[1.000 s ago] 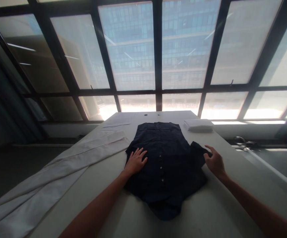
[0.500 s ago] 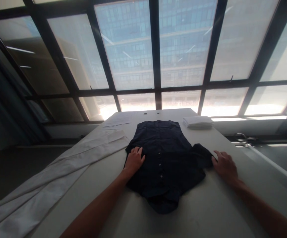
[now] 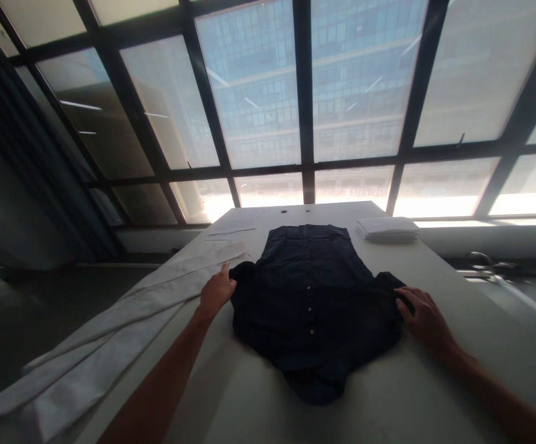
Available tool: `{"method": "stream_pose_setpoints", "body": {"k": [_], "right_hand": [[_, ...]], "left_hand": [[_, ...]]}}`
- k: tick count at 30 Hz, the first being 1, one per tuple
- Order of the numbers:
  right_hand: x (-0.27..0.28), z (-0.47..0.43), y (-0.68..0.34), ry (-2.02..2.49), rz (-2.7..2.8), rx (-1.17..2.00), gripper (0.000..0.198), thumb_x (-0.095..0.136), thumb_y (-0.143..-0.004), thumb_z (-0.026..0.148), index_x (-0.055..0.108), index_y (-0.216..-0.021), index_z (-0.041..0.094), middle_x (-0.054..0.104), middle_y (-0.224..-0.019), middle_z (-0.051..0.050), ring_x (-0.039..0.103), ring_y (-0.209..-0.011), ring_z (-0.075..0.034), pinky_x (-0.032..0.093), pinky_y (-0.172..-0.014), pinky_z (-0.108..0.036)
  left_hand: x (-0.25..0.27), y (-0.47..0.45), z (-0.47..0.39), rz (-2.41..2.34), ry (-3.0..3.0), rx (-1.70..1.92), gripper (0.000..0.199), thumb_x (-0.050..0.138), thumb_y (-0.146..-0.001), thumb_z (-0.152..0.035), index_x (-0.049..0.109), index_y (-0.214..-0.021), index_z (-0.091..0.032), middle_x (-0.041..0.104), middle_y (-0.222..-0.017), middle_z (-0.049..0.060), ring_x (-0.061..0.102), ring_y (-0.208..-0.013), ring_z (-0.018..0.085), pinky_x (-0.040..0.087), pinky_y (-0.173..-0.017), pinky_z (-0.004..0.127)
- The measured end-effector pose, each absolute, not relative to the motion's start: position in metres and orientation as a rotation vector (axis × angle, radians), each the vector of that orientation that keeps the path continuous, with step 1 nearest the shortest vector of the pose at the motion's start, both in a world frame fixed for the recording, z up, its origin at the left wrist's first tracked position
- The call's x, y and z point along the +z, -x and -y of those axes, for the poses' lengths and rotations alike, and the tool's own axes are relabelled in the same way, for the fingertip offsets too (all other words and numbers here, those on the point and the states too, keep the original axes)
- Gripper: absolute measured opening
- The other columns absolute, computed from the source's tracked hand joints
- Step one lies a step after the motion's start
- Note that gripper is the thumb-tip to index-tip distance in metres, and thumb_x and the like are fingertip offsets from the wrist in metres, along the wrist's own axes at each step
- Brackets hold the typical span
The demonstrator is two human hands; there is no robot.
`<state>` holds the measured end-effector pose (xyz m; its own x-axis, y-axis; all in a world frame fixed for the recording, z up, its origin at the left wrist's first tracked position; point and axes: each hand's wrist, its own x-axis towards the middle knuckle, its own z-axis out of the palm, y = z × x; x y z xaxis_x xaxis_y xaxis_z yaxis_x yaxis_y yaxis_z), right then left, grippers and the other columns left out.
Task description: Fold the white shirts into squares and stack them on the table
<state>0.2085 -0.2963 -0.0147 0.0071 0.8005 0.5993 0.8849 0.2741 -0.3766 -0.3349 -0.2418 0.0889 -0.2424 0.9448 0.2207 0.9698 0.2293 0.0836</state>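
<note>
A dark navy button-up shirt [image 3: 314, 296] lies spread on the white table, its collar end toward me and a row of small buttons down its middle. Its two short sleeves stick out to the sides. My left hand [image 3: 216, 288] is closed on the edge of the left sleeve [image 3: 243, 271], thumb and fingers pinched together. At the other side, my right hand [image 3: 424, 316] has its fingers curled over the end of the right sleeve [image 3: 388, 282], gripping the cloth.
Long white cloth [image 3: 142, 314] runs along the table's left side. Sheets of paper [image 3: 234, 224] lie near the far left, and a folded white stack [image 3: 387, 229] sits at the far right. Beyond the white table [image 3: 230, 364] stand large dark-framed windows [image 3: 249, 92].
My left hand has moved left off the shirt's body, and the left sleeve now extends outward with it. The right hand stays at the right sleeve. The view has shifted slightly.
</note>
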Motion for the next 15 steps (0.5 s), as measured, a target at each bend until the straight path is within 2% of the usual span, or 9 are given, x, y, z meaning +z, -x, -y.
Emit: {"method": "stream_pose_setpoints", "body": {"k": [3,5,8,11,13,15], "right_hand": [[-0.019,0.294,-0.21,1.559,1.796,-0.141,0.036,0.045,-0.091,0.039,0.067,-0.113,0.021,0.067,-0.115,-0.011,0.059,-0.109,-0.03,0.046,-0.098,-0.047],[-0.02,0.293,-0.208,1.561,1.801,-0.154,0.036,0.045,-0.091,0.038,0.067,-0.113,0.021,0.067,-0.116,-0.012,0.059,-0.11,-0.03,0.046,-0.098,-0.048],[-0.02,0.295,-0.204,1.542,1.82,-0.164,0.036,0.043,-0.092,0.037,0.066,-0.114,0.02,0.066,-0.119,-0.012,0.059,-0.112,-0.03,0.046,-0.099,-0.048],[-0.017,0.298,-0.2,1.528,1.847,-0.171,0.037,0.041,-0.094,0.036,0.066,-0.116,0.019,0.065,-0.121,-0.012,0.058,-0.114,-0.03,0.045,-0.101,-0.048],[-0.012,0.3,-0.194,1.512,1.865,-0.177,0.037,0.04,-0.095,0.034,0.066,-0.118,0.019,0.064,-0.124,-0.011,0.057,-0.117,-0.029,0.045,-0.103,-0.047],[-0.005,0.298,-0.181,1.482,1.901,-0.17,0.038,0.04,-0.096,0.031,0.066,-0.121,0.019,0.063,-0.129,-0.011,0.055,-0.122,-0.028,0.043,-0.106,-0.046]], "left_hand": [[0.088,0.366,0.251,2.511,1.792,-0.076,0.055,0.05,-0.088,-0.022,0.044,-0.143,-0.014,0.071,-0.11,0.016,0.068,-0.105,0.03,0.051,-0.085,0.035],[0.087,0.369,0.255,2.488,1.701,0.004,0.049,0.05,-0.089,-0.022,0.051,-0.136,-0.013,0.067,-0.115,0.019,0.065,-0.108,0.033,0.051,-0.087,0.04],[0.083,0.344,0.254,2.214,1.745,-0.191,0.046,0.047,-0.092,-0.023,0.052,-0.136,-0.012,0.059,-0.127,0.021,0.059,-0.117,0.035,0.048,-0.094,0.045],[0.072,0.303,0.245,1.818,2.269,-0.457,0.044,0.045,-0.097,-0.026,0.052,-0.139,-0.016,0.056,-0.139,0.013,0.052,-0.129,0.025,0.039,-0.11,0.036],[0.06,0.28,0.239,1.657,2.562,-0.496,0.045,0.044,-0.099,-0.033,0.053,-0.141,-0.019,0.052,-0.146,0.009,0.046,-0.136,0.022,0.033,-0.116,0.034],[0.047,0.264,0.234,1.636,2.698,-0.445,0.048,0.044,-0.1,-0.039,0.051,-0.144,-0.021,0.047,-0.152,0.008,0.038,-0.143,0.024,0.028,-0.119,0.039]]}}
